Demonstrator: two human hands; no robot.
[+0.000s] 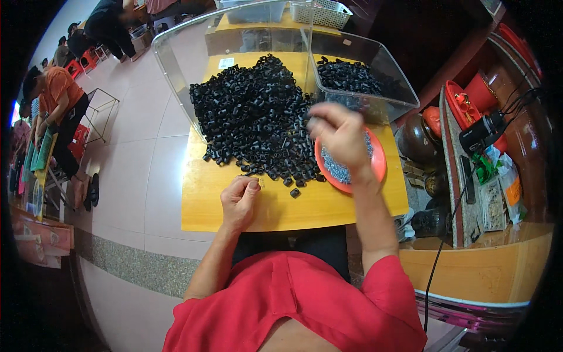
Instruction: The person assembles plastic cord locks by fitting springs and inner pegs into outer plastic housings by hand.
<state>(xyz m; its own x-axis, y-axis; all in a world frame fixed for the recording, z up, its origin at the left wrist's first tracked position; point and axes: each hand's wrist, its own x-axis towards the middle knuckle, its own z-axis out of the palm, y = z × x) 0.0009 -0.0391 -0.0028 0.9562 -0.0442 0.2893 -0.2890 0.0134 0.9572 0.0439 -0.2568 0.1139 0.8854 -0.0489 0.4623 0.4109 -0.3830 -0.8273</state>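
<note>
A big heap of small black plastic pieces (252,111) covers the middle of the yellow table (205,205). At the near edge of the heap, my left hand (239,202) rests on the table with its fingers curled closed; whatever is inside them is hidden. My right hand (340,134) is raised over a red plate (378,164) of small silvery metal parts (337,169), probably screws. Its fingers are bent together and blurred by motion, so I cannot make out what they hold. A few loose black pieces (295,192) lie between my hands.
A clear plastic bin (404,88) with more black pieces stands at the back right, beside a larger clear bin (170,76) open toward me. A white basket (322,14) is behind. A person in orange (61,94) works at the left. A cluttered ledge (454,193) runs along the right.
</note>
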